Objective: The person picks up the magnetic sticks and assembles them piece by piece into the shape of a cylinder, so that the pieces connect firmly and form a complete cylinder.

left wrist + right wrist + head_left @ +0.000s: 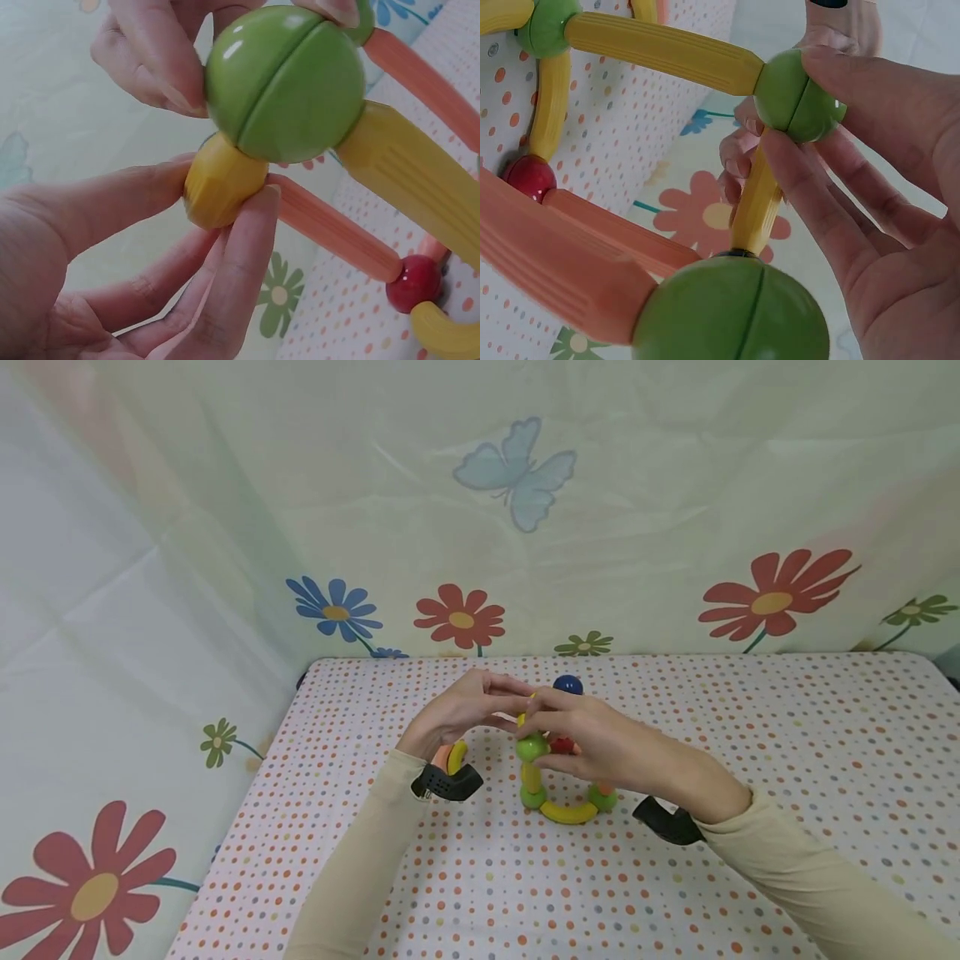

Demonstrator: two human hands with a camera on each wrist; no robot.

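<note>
While both hands meet over the middle of the dotted surface [750, 735], the toy frame [558, 785] of rods and balls stands there, a blue ball [567, 684] at its 12 o'clock. Left hand [465, 706]: thumb and fingers [240, 255] pinched on the end of a short yellow rod [223, 182]. Right hand [592, 745]: fingers [810, 202] clamped on the green ball [799, 96] that rod meets. Risk, as judged: uneven pull at this joint could separate rod from ball, or tip the frame off its curved yellow base [568, 812]. A spare yellow-and-orange piece [453, 756] lies at 9 o'clock.
</note>
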